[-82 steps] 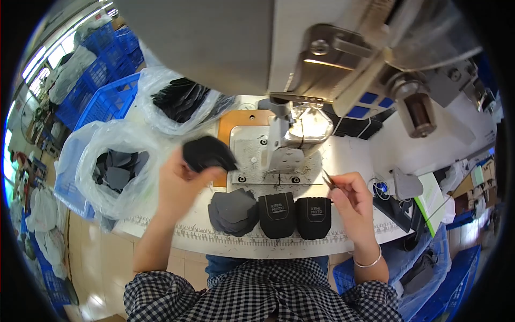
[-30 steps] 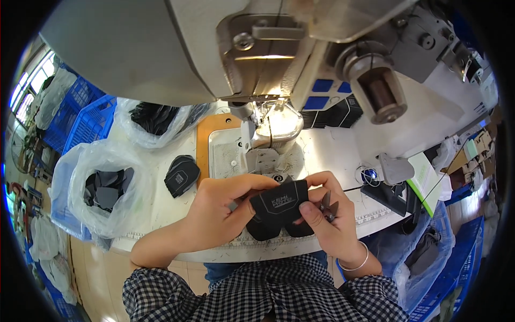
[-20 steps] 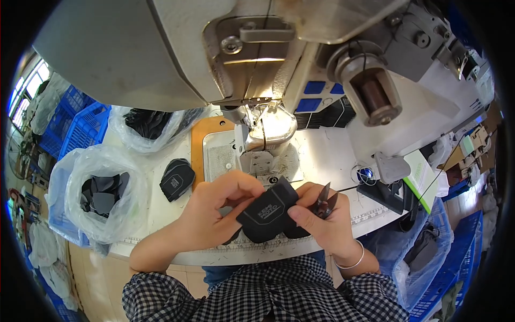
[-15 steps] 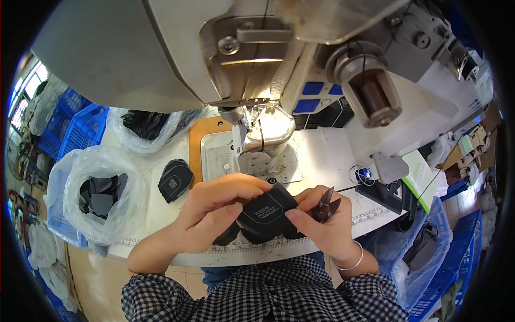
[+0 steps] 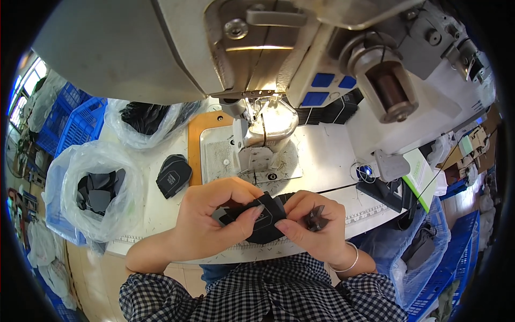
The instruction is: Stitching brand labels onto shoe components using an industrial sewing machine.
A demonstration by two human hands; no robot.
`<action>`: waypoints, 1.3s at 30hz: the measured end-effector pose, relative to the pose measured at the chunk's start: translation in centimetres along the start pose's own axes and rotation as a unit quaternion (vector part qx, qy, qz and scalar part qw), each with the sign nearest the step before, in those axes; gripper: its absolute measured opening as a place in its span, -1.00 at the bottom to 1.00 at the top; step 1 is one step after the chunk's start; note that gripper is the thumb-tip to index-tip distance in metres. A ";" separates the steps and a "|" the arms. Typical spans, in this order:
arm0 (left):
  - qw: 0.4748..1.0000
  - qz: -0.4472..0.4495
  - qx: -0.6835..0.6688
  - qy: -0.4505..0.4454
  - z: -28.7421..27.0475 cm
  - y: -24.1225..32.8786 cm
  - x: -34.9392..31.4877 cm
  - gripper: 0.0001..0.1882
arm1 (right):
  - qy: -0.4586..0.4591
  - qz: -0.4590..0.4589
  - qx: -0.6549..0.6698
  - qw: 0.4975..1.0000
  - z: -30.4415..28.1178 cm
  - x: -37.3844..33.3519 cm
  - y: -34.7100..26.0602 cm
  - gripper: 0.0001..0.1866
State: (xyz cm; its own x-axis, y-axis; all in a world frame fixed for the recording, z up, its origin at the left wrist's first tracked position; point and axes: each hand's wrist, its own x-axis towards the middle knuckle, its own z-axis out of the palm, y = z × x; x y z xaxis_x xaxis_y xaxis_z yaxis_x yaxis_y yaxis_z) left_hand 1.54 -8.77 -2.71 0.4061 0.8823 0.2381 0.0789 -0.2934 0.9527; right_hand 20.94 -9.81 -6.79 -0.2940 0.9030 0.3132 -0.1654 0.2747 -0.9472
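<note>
Near the front edge of the sewing table, both hands pinch a black fabric piece (image 5: 270, 216) with pale printing on it. My left hand (image 5: 219, 219) has its thumb over the left side of the piece and folds it up. At the right edge, my right hand (image 5: 316, 231) grips with thumb and forefinger. Tucked in that same hand are small dark thread snips (image 5: 315, 219), their blades pointing up. A similar black piece (image 5: 174, 176) lies to the left. The sewing machine's needle area (image 5: 263, 129) is lit just beyond my hands; more black material is partly hidden beneath them.
Bags of dark pieces stand at the left, one nearer (image 5: 129, 198) and one farther (image 5: 147, 140), beside blue crates (image 5: 83, 126). A thread spool (image 5: 385, 88) hangs on the machine. A green-edged box (image 5: 418, 172) and a lined blue crate (image 5: 445, 263) are at the right.
The black piece was held flat with its print facing up; now it is tilted and folded, the left thumb farther over it. The snips' blades have turned and look more closed.
</note>
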 end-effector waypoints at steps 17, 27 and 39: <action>0.999 -0.007 -0.045 0.000 0.0 -0.1 -0.2 -0.92 | 0.030 -0.041 0.016 0.999 0.6 -0.3 0.6 -0.82; 0.999 -0.014 -0.045 0.004 0.0 0.0 -0.4 -0.92 | 0.025 -0.047 0.011 0.998 0.6 -0.3 0.6 -0.82; 0.999 0.008 -0.031 0.002 0.1 -0.2 -0.2 -0.90 | -0.002 0.008 -0.018 1.000 0.6 -0.1 0.0 -0.89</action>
State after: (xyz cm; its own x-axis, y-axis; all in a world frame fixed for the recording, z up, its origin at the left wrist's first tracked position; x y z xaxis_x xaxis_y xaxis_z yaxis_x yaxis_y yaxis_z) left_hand 1.56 -8.95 -2.93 0.4023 0.8793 0.2550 0.0160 -0.2853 0.9583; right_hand 20.38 -10.07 -6.77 -0.3002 0.9059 0.2985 -0.1261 0.2725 -0.9538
